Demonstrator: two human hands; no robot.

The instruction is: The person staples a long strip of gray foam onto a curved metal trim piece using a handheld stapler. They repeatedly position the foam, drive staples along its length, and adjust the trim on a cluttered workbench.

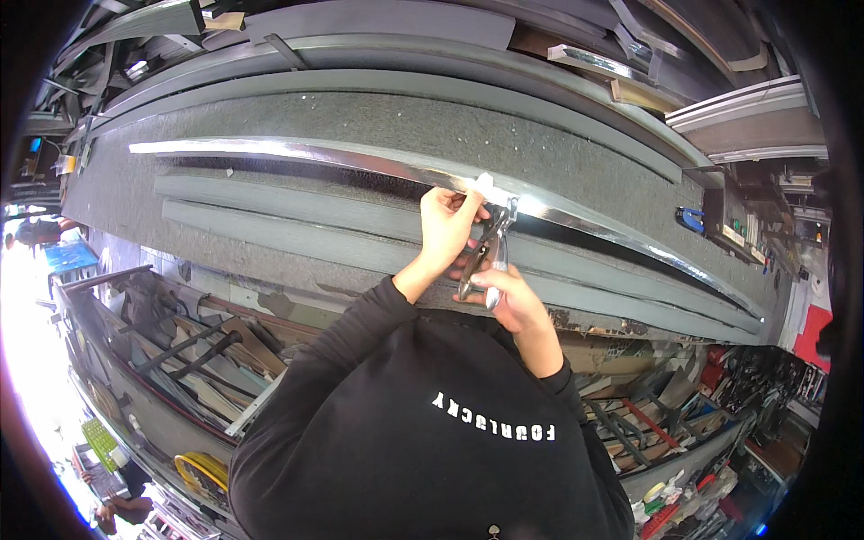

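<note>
A long shiny metal strip (360, 160) lies across the grey-covered bench, its reflective face catching the light. My right hand (508, 297) is closed round the handles of silver metal pliers (495, 256), which look like locking pliers. Their upper end meets the strip near its middle; whether the jaws grip it cannot be made out. Just left of the pliers, my left hand (445, 220) pinches the near edge of the strip between thumb and fingers. Beside those fingertips a small white bit (483, 186) shows on the strip. My fingers hide part of the tool.
Two long grey profiles (315, 223) lie on the bench (360, 117) nearer to me. More long lengths (405, 85) are stacked at the back. A blue tool (690, 219) lies at the right. Racks of offcuts (202, 346) sit below the front edge. Another person (121, 508) appears at lower left.
</note>
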